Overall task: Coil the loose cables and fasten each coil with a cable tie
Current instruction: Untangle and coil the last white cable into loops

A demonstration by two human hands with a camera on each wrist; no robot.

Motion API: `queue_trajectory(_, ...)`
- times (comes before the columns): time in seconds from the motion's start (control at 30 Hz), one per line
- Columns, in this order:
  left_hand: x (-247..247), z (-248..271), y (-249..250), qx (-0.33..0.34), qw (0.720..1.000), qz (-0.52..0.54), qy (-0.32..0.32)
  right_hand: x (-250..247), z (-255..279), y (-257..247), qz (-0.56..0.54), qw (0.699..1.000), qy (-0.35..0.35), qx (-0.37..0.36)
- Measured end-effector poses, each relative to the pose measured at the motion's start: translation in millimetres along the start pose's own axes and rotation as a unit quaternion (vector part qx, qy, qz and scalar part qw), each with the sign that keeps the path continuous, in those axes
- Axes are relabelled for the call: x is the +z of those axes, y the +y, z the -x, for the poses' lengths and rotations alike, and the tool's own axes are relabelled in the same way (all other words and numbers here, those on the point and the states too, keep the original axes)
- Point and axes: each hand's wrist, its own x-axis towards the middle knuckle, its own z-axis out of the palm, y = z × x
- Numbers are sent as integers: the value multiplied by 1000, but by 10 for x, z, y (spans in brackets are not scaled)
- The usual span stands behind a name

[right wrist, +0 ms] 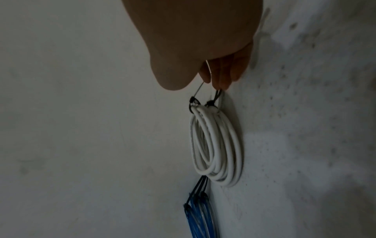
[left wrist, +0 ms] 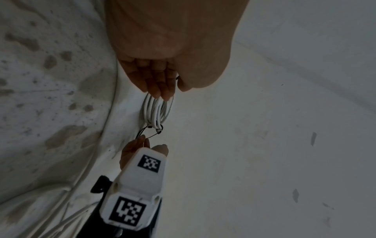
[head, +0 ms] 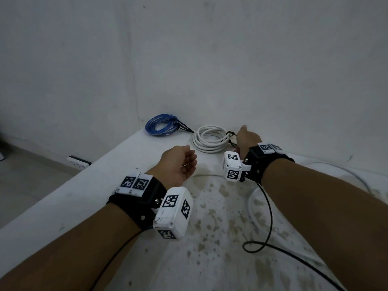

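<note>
A white cable coil point(head: 210, 138) lies flat at the far edge of the stained white surface point(head: 117, 177), close to the wall. Two black cable ties point(right wrist: 194, 103) bind its right side. My right hand point(head: 245, 139) is at those ties and pinches a thin tie tail point(right wrist: 207, 70) between thumb and fingers point(right wrist: 220, 77). A blue coil point(head: 162, 124) with black ties lies just left of the white one. My left hand point(head: 180, 162) hovers palm-up short of the white coil point(left wrist: 156, 111), its fingers point(left wrist: 160, 83) relaxed and off the coil.
A loose white cable point(head: 346, 171) snakes over the right part of the surface. Thin black cords point(head: 267, 215) trail from my wrist cameras. The wall stands right behind the coils. The surface's left edge drops to a floor with a white wall fitting point(head: 78, 161).
</note>
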Motion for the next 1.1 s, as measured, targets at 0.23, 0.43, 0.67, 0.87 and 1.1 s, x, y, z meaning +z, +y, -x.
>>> queue_trajectory(0.23, 457, 281, -68, 25, 997, -51, -48, -752, 172, 202, 22, 998, -24, -58)
queue_trajectory(0.43, 1002, 598, -396, 58, 971, -196, -122, -2077, 519, 624, 273, 954, -18, -125)
queue_trajectory(0.67, 1356, 677, -934, 269, 655, -664, -240, -3043, 885, 1461, 431, 899, -46, -68)
queue_trajectory(0.87, 1704, 785, -1309, 346, 493, -752, -268, -3080, 701, 1771, 401, 911, -25, -90)
queue_trajectory(1.1, 1781, 883, -604, 476, 475, -715, -190, -3134, 670, 1753, 384, 921, -16, -68)
